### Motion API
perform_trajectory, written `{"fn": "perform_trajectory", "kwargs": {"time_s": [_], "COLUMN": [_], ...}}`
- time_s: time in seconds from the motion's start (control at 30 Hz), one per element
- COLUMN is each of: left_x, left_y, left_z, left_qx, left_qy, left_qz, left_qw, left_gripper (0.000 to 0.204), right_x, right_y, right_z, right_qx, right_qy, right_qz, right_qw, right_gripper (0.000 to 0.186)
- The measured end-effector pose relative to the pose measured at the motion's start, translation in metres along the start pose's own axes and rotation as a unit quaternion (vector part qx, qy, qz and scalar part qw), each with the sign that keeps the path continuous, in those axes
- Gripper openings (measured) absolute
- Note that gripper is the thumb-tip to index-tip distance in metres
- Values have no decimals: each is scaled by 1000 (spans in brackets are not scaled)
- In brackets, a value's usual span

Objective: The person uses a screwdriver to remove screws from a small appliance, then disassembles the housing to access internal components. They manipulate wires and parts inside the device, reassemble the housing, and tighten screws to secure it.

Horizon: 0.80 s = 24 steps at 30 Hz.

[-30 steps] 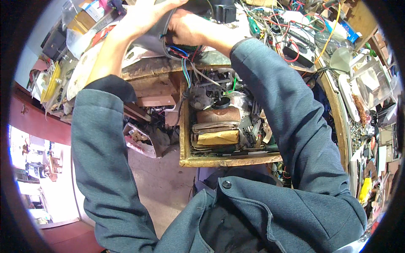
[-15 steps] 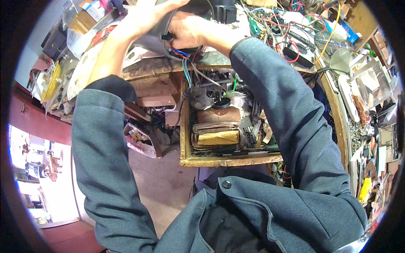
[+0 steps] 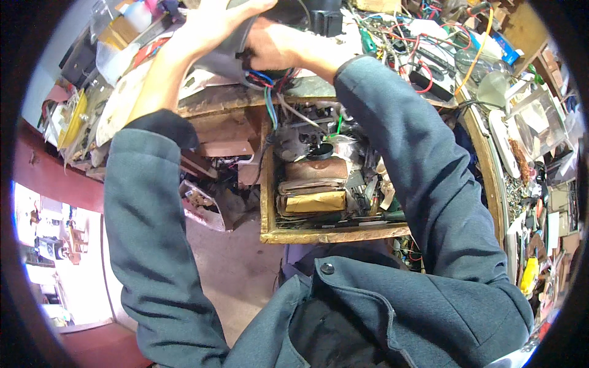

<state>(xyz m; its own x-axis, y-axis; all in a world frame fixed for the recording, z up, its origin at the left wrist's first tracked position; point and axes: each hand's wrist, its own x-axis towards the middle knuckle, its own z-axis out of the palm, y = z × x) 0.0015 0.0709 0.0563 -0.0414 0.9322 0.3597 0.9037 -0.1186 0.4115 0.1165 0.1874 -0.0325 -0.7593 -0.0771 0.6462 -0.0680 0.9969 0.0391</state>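
At the top of the view, a dark grey rounded housing (image 3: 219, 65) is held over the workbench edge, its open end toward my right hand. My left hand (image 3: 211, 27) is closed round its upper side, thumb stretched along the rim. The slightly blurred right hand (image 3: 273, 46) reaches into the opening with curled fingers; what they grip is hidden. Near them, a small black piece (image 3: 244, 55) shows at the rim. Blue and red wires (image 3: 261, 78) come out below, and a cable (image 3: 270, 107) hangs down over the bench edge.
Below the bench, an open wooden drawer (image 3: 334, 235) holds a brown wallet-like bundle (image 3: 316, 170), tools and loose parts. Red test leads (image 3: 423, 73) and a yellow cable (image 3: 477, 52) lie on the cluttered right side. A small open box (image 3: 205, 208) sits left of the drawer.
The right hand has shifted slightly within the housing's opening and is more blurred. My left hand keeps its hold; the view has moved very slightly.
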Motion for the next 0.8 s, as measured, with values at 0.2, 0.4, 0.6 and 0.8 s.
{"fn": "perform_trajectory", "kwargs": {"time_s": [0.2, 0.4, 0.6, 0.8], "left_x": [3, 20, 20, -21], "left_y": [10, -52, -42, 28], "left_z": [5, 13, 15, -8], "left_qx": [-3, 61, 30, -43], "left_qy": [33, 66, 70, 6], "left_qz": [-74, 10, 9, -1], "left_qw": [997, 996, 997, 999], "left_gripper": [70, 94, 91, 70], "right_x": [-9, -3, -2, -7], "right_y": [-3, 3, 6, -15], "right_z": [-17, -4, -5, -20], "right_qx": [-24, 6, -2, -32], "right_qy": [-44, -53, -45, -77], "right_qz": [48, 27, 37, 72], "right_qw": [998, 998, 998, 994], "right_gripper": [28, 29, 28, 30]}}
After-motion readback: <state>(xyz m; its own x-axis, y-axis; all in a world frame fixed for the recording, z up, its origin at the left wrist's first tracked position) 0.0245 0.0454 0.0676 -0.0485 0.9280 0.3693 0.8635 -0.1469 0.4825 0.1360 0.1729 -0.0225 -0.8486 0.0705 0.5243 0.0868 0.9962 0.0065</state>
